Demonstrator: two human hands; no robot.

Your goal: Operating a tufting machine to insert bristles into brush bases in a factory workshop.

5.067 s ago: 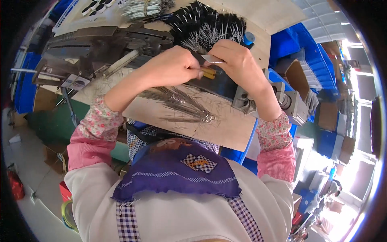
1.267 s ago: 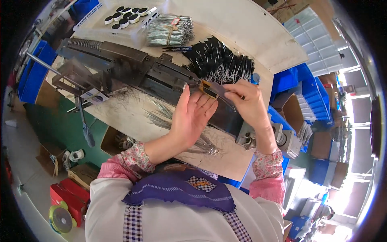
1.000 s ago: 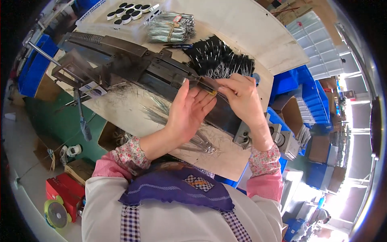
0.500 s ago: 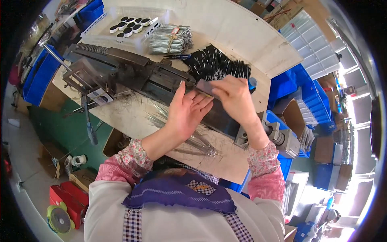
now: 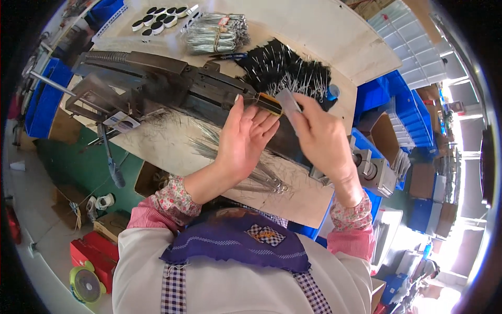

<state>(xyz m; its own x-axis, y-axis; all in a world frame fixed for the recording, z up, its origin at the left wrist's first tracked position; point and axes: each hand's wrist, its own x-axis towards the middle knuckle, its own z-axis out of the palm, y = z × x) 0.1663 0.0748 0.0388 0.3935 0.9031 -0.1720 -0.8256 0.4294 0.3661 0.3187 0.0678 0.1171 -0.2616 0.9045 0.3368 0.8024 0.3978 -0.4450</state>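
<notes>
My left hand [image 5: 242, 138] is held palm up in front of the long dark metal machine [image 5: 209, 94], fingers stretched and thumb apart. A small dark block with yellow edges [image 5: 270, 103] lies at its fingertips; whether the fingers bear it or the machine does, I cannot tell. In my right hand [image 5: 323, 137] is a flat, greyish, see-through plate [image 5: 291, 109], pinched upright just right of that block. Behind both hands lies a pile of black bristly pieces with thin metal wires [image 5: 285, 65].
A clear plastic tray [image 5: 112, 26] with white-sided, black-topped discs stands far left, beside a tied bundle of silvery wires [image 5: 218, 34]. Loose wires [image 5: 261, 180] lie on the near table. Blue bins [image 5: 374, 99] stand at the right, near a metal machine end [image 5: 374, 170].
My right hand has moved right and slightly nearer with the plate, leaving the yellow-edged block in plain sight. The left hand stays in nearly the same place.
</notes>
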